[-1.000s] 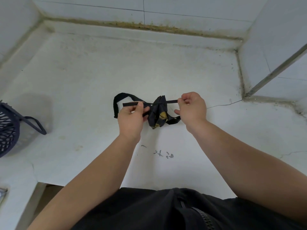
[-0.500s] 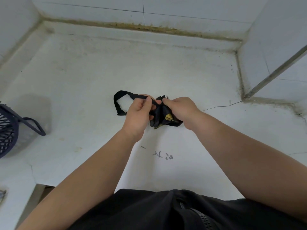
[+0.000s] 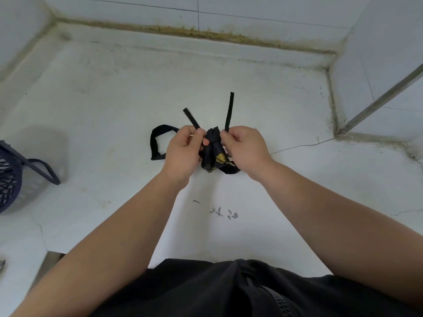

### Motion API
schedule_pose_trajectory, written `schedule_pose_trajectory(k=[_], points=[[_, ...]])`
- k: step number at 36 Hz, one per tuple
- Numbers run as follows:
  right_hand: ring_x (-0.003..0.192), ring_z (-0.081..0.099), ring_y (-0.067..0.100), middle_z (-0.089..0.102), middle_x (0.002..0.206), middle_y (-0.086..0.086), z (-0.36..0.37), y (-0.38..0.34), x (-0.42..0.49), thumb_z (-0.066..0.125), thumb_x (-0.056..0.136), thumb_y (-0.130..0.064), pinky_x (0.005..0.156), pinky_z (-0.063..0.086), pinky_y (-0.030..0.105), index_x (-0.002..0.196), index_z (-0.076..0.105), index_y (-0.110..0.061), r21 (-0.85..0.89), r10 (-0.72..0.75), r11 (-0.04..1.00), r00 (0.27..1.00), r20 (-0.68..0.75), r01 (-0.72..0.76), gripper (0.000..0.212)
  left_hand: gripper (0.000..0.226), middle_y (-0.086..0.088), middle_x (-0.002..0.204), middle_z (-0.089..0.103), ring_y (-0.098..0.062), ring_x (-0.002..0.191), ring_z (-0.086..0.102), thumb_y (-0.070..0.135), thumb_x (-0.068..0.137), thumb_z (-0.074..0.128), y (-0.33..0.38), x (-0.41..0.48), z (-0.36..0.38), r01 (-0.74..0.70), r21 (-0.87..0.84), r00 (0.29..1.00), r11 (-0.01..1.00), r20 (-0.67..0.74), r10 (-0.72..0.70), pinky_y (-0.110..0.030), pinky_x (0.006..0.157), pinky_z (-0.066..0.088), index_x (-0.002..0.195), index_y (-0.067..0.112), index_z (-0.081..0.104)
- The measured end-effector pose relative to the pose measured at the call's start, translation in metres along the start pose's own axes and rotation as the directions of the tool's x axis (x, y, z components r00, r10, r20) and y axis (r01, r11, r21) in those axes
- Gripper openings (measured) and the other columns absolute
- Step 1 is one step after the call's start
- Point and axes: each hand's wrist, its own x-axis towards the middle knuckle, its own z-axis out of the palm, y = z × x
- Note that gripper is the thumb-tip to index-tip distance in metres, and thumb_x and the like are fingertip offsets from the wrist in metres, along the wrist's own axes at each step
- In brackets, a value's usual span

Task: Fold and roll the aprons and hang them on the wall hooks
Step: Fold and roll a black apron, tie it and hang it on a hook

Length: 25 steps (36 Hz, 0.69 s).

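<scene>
White counter (image 3: 114, 106), stained and cracked, set in a corner of white tiled walls; brown grime along the back seam.

- Rolled apron (image 3: 214, 154): a dark, tight bundle with a yellow print, just above or on the counter between the two hands. I cannot tell whether it touches the surface.
- Left hand (image 3: 183, 152): fingers curled, thumb and forefinger pinching the left tie end (image 3: 191, 117), which sticks up and away to the left.
- Right hand (image 3: 245, 149): fingers curled, pinching the right tie end (image 3: 229, 110), which stands nearly upright.
- Neck loop (image 3: 158, 143): lies slack on the counter left of the left hand, free of both hands.
- Basket (image 3: 9, 179): dark blue mesh with its handle down, at the left edge, well apart from the apron.

Step in hand, as I judge it: folding and rolling look done, and the ties are being bound round the roll to hold it shut.

Next move calls for crossing the two ends over the bundle and drawing them snug without letting the roll loosen. The loop must stay free, as it is the likely part to go over a hook.

Count:
- aprons: one
- tie ends: two
- neck loops: one
- baskets: one
- hands: two
- wall hooks: none in view
</scene>
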Motion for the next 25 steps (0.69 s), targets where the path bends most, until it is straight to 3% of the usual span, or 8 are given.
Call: schedule_pose_trajectory(k=[2,4,7,10,16,20,23,25], points=[[0.071,0.056,0.029,0.060,0.071,0.012,-0.003,-0.001,-0.002,0.048,0.098,-0.020,0.070,0.050,0.035,0.077,0.058,0.002,-0.068,-0.091,0.993,0.993,0.073,0.097,0.032,0.019,0.007,0.066,0.056,0.000,0.051,0.049,0.017,0.098,0.052,0.003,0.001,-0.002,-0.012,0.021,1.000,1.000,-0.007,0.012,-0.009,0.047,0.038,0.080,0.018,0.058],[0.062,0.048,0.013,0.052,0.063,-0.005,-0.005,-0.002,-0.006,0.048,0.099,-0.017,0.059,0.036,0.023,0.079,0.060,-0.008,-0.131,-0.189,0.971,0.976,0.106,0.202,0.025,0.019,0.008,0.064,0.057,0.004,0.049,0.049,0.016,0.096,0.055,0.006,0.001,-0.002,-0.015,0.012,1.000,1.000,0.001,0.015,-0.008,0.048,0.038,0.079,0.018,0.062],[0.074,0.057,0.015,0.069,0.083,0.002,-0.004,-0.003,-0.009,0.053,0.096,-0.013,0.066,0.038,0.017,0.101,0.071,-0.006,-0.151,-0.302,0.939,0.951,0.061,0.308,0.020,0.022,0.017,0.053,0.059,0.005,0.050,0.054,0.017,0.095,0.056,0.010,0.001,0.001,-0.003,0.021,0.998,1.000,0.060,0.001,-0.010,0.053,0.042,0.077,0.016,0.068],[0.082,0.064,0.028,0.072,0.090,0.012,-0.002,0.000,-0.008,0.057,0.093,-0.010,0.072,0.042,0.023,0.101,0.072,-0.004,-0.194,-0.384,0.904,0.923,0.021,0.381,0.019,0.022,0.019,0.054,0.061,0.005,0.056,0.057,0.020,0.098,0.053,0.014,0.002,0.001,0.007,0.072,0.992,0.997,0.125,-0.016,-0.009,0.055,0.044,0.083,0.017,0.070],[0.097,0.061,0.030,0.068,0.104,0.016,-0.007,0.008,-0.007,0.050,0.096,-0.009,0.080,0.040,0.022,0.115,0.067,-0.007,-0.254,-0.374,0.890,0.925,0.071,0.380,0.026,0.032,0.011,0.089,0.068,-0.006,0.084,0.063,0.003,0.098,0.046,0.020,0.002,-0.011,-0.091,0.259,0.931,0.962,0.365,-0.010,-0.019,0.079,0.051,0.093,0.028,0.066],[0.099,0.061,0.033,0.063,0.111,0.017,-0.007,0.008,-0.009,0.046,0.095,-0.017,0.083,0.048,0.034,0.112,0.068,-0.004,-0.324,-0.404,0.844,0.904,0.139,0.427,0.031,0.023,0.001,0.093,0.066,-0.018,0.092,0.064,0.006,0.094,0.055,0.018,0.008,-0.012,-0.261,0.402,0.926,0.878,0.363,0.109,-0.032,0.090,0.051,0.115,0.016,0.056],[0.108,0.058,0.030,0.050,0.135,0.015,-0.010,0.009,-0.006,0.050,0.095,-0.014,0.088,0.048,0.035,0.109,0.069,-0.005,-0.327,-0.405,0.851,0.910,0.090,0.411,0.025,0.021,0.004,0.087,0.066,-0.018,0.090,0.065,0.013,0.091,0.062,0.019,0.011,-0.012,-0.276,0.416,0.929,0.866,0.346,0.129,-0.031,0.087,0.051,0.107,0.017,0.049],[0.123,0.050,0.023,0.040,0.147,0.007,-0.012,0.009,-0.003,0.046,0.098,-0.013,0.098,0.041,0.034,0.116,0.062,-0.005,-0.312,-0.348,0.868,0.921,0.174,0.386,0.026,0.016,0.004,0.085,0.067,-0.018,0.087,0.066,0.011,0.090,0.063,0.019,0.011,-0.012,-0.281,0.396,0.923,0.874,0.360,0.133,-0.031,0.084,0.052,0.100,0.017,0.052]])
